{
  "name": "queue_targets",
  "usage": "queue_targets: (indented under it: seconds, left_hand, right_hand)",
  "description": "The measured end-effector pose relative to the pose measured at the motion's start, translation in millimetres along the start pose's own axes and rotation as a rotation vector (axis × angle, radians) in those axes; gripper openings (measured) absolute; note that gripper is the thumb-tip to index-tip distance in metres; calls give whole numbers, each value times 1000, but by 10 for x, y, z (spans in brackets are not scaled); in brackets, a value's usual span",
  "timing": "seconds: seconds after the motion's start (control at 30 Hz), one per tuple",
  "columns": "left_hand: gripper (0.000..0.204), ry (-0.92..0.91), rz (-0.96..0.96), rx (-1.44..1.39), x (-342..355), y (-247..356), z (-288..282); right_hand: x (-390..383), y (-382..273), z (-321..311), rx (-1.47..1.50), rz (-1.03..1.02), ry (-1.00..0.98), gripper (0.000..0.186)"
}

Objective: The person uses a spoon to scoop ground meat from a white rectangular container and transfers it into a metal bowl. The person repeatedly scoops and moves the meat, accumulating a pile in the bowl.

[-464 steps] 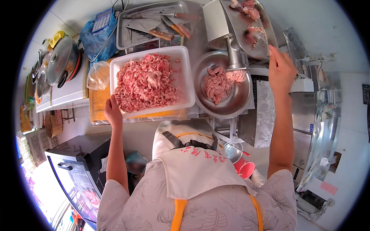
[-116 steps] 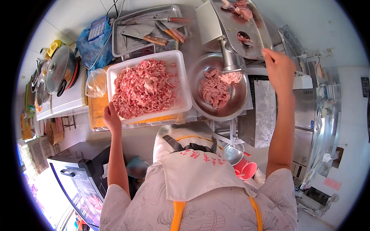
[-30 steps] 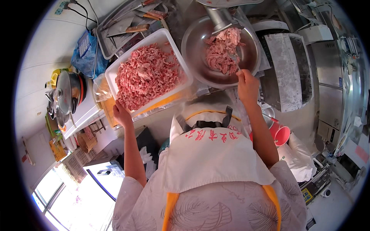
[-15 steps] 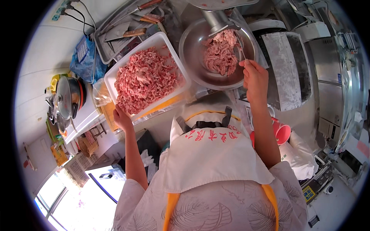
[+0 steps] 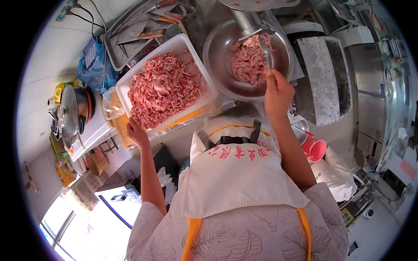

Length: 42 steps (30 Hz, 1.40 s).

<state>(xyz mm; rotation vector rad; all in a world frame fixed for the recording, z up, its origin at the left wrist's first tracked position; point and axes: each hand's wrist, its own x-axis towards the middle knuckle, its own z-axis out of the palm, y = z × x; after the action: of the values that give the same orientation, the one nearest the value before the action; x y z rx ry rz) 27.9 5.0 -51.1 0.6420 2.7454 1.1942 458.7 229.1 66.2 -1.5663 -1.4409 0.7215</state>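
Note:
My right hand (image 5: pixel 279 95) is closed round the handle of a metal spoon (image 5: pixel 266 53). Its bowl end touches the minced meat (image 5: pixel 248 61) just under the metal outlet (image 5: pixel 253 28) of a meat grinder. That meat lies in a wide steel bowl (image 5: pixel 217 50). At the left, a white plastic tray (image 5: pixel 203 70) carries a large heap of coarser minced meat (image 5: pixel 163 87). My left hand (image 5: pixel 137 134) grips the near left corner of this tray, fingers partly hidden by the rim.
Behind the white tray, a metal tray (image 5: pixel 112 54) holds cleavers and knives (image 5: pixel 151 35). A blue plastic bag (image 5: pixel 90 71) hangs at the left, above a lidded pan (image 5: pixel 72 108). Right of the bowl stands a whitish box-shaped appliance (image 5: pixel 320 82); a red plastic cup (image 5: pixel 317 150) is nearer me.
My right hand has moved left with the spoon, whose head now lies across the meat below the outlet rather than at its right side. The left hand stays on the tray.

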Motion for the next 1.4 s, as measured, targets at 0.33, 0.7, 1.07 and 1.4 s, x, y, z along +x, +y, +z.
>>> queue_targets:
  seconds: [0.33,0.7,1.07,1.4]
  left_hand:
    - [48,9,22,16,-32,83,-13]
    - [51,9,19,-7,-43,61,-9]
    - [52,13,19,6,-36,4,-22]
    - [49,26,10,37,-36,37,-14]
  right_hand:
    - [133,198,-153,-422,-522,-27,15]
    - [337,349,-349,-633,-672,-177,27]
    - [125,518,-401,-552,-443,-224,9]
    - [246,197,-563,-421,-498,-137,6]
